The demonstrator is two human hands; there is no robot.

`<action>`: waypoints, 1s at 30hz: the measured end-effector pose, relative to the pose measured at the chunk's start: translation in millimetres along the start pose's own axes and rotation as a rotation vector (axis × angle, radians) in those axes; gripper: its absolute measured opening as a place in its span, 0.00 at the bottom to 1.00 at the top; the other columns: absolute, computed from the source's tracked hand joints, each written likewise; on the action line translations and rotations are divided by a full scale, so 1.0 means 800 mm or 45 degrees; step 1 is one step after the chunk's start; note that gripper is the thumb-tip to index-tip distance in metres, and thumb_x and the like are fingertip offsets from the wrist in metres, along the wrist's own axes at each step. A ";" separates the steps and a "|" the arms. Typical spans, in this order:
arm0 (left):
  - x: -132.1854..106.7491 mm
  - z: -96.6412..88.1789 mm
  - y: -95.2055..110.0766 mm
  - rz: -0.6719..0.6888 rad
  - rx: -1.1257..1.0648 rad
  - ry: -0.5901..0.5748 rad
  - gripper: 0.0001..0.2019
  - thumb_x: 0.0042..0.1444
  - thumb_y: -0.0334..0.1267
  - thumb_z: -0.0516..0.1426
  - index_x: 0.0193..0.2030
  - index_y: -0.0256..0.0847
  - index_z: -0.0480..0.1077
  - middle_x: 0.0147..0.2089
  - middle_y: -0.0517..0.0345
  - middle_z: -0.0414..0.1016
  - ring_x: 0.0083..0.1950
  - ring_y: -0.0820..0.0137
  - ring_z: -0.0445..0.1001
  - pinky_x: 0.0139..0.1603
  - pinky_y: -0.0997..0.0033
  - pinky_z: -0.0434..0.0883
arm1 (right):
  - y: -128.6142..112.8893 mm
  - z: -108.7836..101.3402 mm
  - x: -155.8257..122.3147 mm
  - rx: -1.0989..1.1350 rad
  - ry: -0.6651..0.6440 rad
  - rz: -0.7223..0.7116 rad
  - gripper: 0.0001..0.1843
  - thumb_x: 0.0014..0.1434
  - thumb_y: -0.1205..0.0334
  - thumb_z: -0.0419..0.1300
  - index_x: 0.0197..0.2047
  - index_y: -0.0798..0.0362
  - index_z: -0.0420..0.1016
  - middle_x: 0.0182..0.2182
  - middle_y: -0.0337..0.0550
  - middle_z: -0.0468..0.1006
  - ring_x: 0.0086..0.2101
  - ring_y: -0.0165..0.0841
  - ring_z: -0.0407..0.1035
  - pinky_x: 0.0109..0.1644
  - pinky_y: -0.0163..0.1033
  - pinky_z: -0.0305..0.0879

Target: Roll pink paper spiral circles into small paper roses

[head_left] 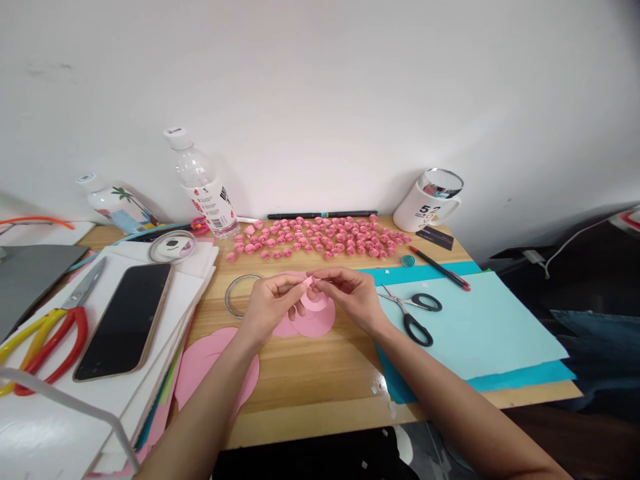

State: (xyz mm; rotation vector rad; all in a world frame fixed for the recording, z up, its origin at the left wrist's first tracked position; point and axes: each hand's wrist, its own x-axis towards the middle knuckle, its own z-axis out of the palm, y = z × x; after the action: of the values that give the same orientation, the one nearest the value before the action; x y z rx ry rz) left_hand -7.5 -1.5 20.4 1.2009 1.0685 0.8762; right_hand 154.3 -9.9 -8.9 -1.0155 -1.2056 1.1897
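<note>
Both hands meet above the middle of the table, pinching a curled pink paper strip (316,303) between their fingertips. My left hand (275,300) grips its left side, thumb and forefinger together. From the right, my right hand (350,293) pinches the same strip, and its loose part hangs down in a curve. Under the hands lie pink paper circles (317,325). Beyond them many small rolled pink paper roses (320,237) spread out toward the wall. A roll of tape (235,300) lies just left of my left hand, partly hidden by it.
Black-handled scissors (410,313) rest on light blue paper (480,327) at right. Larger pink circles (215,360) lie under my left forearm. At left, a phone (125,320) and red-yellow scissors (55,333) sit on white sheets. A bottle (205,183) and a mug (423,203) stand behind.
</note>
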 end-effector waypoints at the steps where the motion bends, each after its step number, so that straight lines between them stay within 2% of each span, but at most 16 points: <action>1: 0.000 0.000 0.000 -0.005 0.003 -0.003 0.10 0.50 0.41 0.61 0.35 0.36 0.77 0.26 0.57 0.75 0.20 0.80 0.67 0.19 0.81 0.63 | 0.000 0.000 0.000 -0.007 0.011 0.000 0.08 0.49 0.58 0.66 0.34 0.51 0.79 0.32 0.43 0.81 0.31 0.33 0.74 0.39 0.41 0.70; 6: -0.001 -0.001 -0.001 -0.024 0.007 -0.040 0.11 0.50 0.41 0.61 0.36 0.36 0.76 0.27 0.57 0.75 0.20 0.79 0.68 0.18 0.81 0.63 | -0.001 0.000 0.000 0.045 -0.043 0.008 0.11 0.48 0.56 0.66 0.34 0.52 0.75 0.24 0.40 0.78 0.27 0.32 0.73 0.33 0.39 0.70; 13: 0.000 -0.001 -0.001 -0.035 0.011 -0.065 0.10 0.48 0.39 0.61 0.36 0.36 0.75 0.26 0.57 0.76 0.20 0.78 0.68 0.17 0.81 0.62 | -0.006 0.003 -0.001 0.113 -0.083 -0.006 0.11 0.46 0.58 0.68 0.29 0.52 0.71 0.22 0.37 0.76 0.25 0.30 0.72 0.31 0.37 0.69; 19: 0.000 0.000 -0.001 -0.046 0.007 -0.050 0.11 0.47 0.41 0.62 0.34 0.35 0.75 0.26 0.56 0.76 0.20 0.78 0.68 0.17 0.80 0.62 | -0.008 0.002 -0.001 0.077 -0.065 -0.041 0.08 0.47 0.58 0.67 0.31 0.51 0.77 0.28 0.41 0.79 0.26 0.31 0.72 0.33 0.40 0.69; 25: 0.000 -0.002 -0.002 -0.015 0.027 -0.021 0.12 0.50 0.43 0.61 0.37 0.37 0.75 0.30 0.55 0.77 0.20 0.78 0.68 0.18 0.79 0.61 | -0.005 0.001 -0.001 -0.056 -0.013 -0.047 0.08 0.51 0.59 0.65 0.36 0.50 0.79 0.33 0.42 0.81 0.33 0.34 0.73 0.40 0.41 0.69; 30: 0.000 -0.002 -0.002 -0.031 0.048 -0.048 0.12 0.50 0.43 0.61 0.36 0.36 0.75 0.30 0.54 0.77 0.20 0.79 0.67 0.17 0.80 0.59 | -0.004 0.001 -0.002 0.018 -0.041 -0.056 0.07 0.50 0.60 0.65 0.34 0.51 0.78 0.28 0.41 0.79 0.28 0.32 0.72 0.35 0.40 0.69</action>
State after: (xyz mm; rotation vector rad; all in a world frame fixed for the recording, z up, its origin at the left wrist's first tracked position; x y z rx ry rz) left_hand -9.1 -1.4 18.6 1.2286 1.0712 0.8147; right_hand 154.0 -11.6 -6.2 -0.9583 -1.2367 1.1828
